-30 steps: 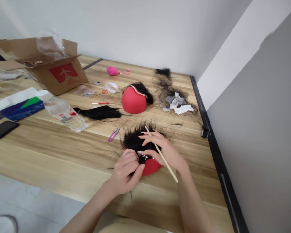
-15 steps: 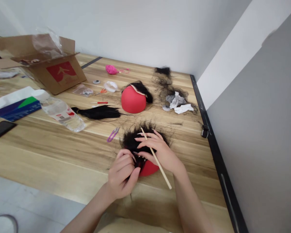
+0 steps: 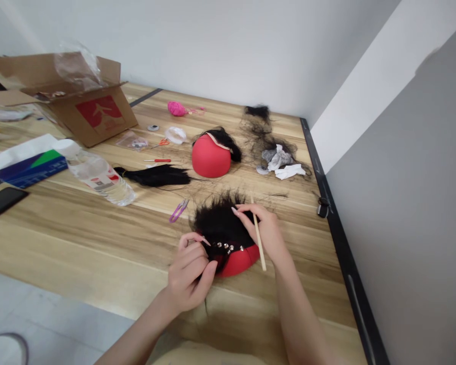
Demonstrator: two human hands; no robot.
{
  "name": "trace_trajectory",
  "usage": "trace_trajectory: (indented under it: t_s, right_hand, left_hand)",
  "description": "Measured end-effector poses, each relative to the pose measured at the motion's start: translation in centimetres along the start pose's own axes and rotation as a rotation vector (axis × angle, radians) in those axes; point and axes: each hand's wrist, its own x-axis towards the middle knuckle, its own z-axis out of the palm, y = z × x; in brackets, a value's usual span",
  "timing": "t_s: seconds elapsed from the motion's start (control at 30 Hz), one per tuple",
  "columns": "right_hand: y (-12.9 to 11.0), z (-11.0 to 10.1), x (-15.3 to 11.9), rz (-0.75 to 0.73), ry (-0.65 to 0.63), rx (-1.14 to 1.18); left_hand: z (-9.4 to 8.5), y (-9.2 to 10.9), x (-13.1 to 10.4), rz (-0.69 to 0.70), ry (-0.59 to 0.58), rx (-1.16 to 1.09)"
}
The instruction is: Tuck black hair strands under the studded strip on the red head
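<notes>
Directly before me, a black hairpiece (image 3: 222, 223) lies over a red dome-shaped form (image 3: 238, 262). Several shiny round pin heads (image 3: 231, 247) run along the hair's near edge. My left hand (image 3: 193, 271) rests at the near left of the form, its fingers curled closed on a lock of black hair. Over the right side of the hairpiece is my right hand (image 3: 269, 233), with a thin pale wooden stick (image 3: 260, 243) lodged in it. Its thumb and forefinger nearly meet just above the hair; whether strands lie between them I cannot tell.
Behind stands a second red dome (image 3: 212, 158) with hair. Purple thread snips (image 3: 179, 211), a black hair bundle (image 3: 155, 176) and a lying water bottle (image 3: 101, 175) are leftward. A cardboard box (image 3: 99, 119) stands far left. Crumpled tissue (image 3: 279, 158) and loose hair lie back right.
My right hand has drawn rightward away from the left hand, uncovering the pin heads. The stick has turned more upright. My left hand has stayed nearly in place.
</notes>
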Motion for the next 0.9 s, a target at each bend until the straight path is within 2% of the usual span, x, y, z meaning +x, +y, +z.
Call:
trace_trajectory:
  t_s: [0.13,0.27,0.33,0.4,0.47,0.57,0.63,0.73,0.9]
  right_hand:
    - [0.9,-1.2,0.2,0.094,0.091,-0.071]
    - [-1.0,-2.4,0.1,0.129,0.141,-0.017]
    - [-2.6,-2.9,-0.2,0.127,0.061,0.140]
    - [-4.2,-3.4,-0.8,0.121,-0.089,0.266]
    - [-5.5,-3.9,-1.5,0.038,-0.281,0.290]
    - [-6.4,-4.0,-2.4,-0.146,-0.443,0.327]
    - [-6.5,-3.7,-2.6,-0.209,-0.534,0.341]
    - [-6.6,-2.9,-2.5,-0.256,-0.593,0.311]
    - [-6.6,-2.5,-2.4,-0.245,-0.552,0.195]
  left_hand:
    - [-0.1,-0.3,-0.3,-0.016,0.011,0.009]
    - [-0.2,-0.8,-0.6,-0.027,0.013,0.042]
    - [-0.2,-1.1,-0.7,-0.022,0.023,0.052]
    - [-0.2,-1.3,-0.7,-0.025,0.028,0.055]
    - [-0.2,-1.4,-0.7,-0.035,0.026,0.054]
    - [-0.2,-1.3,-0.6,-0.037,0.023,0.046]
    - [-0.2,-1.2,-0.6,-0.049,0.016,0.038]
    - [0.0,-1.2,-0.9,-0.092,0.014,0.062]
    - [0.1,-1.0,-1.1,-0.142,0.071,0.052]
